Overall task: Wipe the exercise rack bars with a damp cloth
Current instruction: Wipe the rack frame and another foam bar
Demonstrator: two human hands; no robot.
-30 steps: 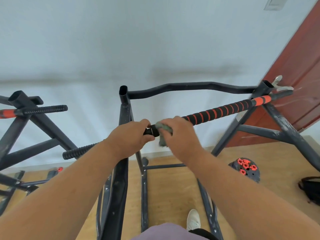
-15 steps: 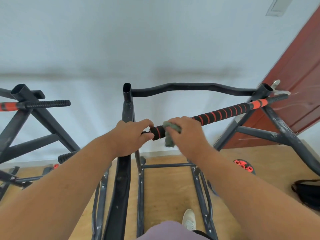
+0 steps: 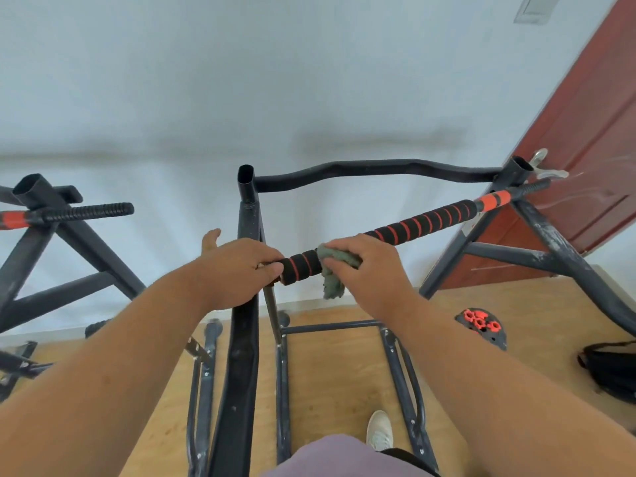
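Note:
A black bar with red-striped foam grip runs from the centre up to the right post of the black exercise rack. My right hand grips a grey-green cloth wrapped over the bar, with a corner of it hanging below. My left hand holds the bar's near end, thumb on the foam and index finger lifted. A curved black top bar joins the two posts behind.
A second rack frame with a threaded bar stands at the left. A red-brown door is at the right. On the wooden floor lie a black plate with red knobs and a black bag. My shoe is below.
My right hand has slid the cloth rightward along the bar, uncovering more striped foam between the hands. The left hand's index finger has lifted. The view has shifted slightly.

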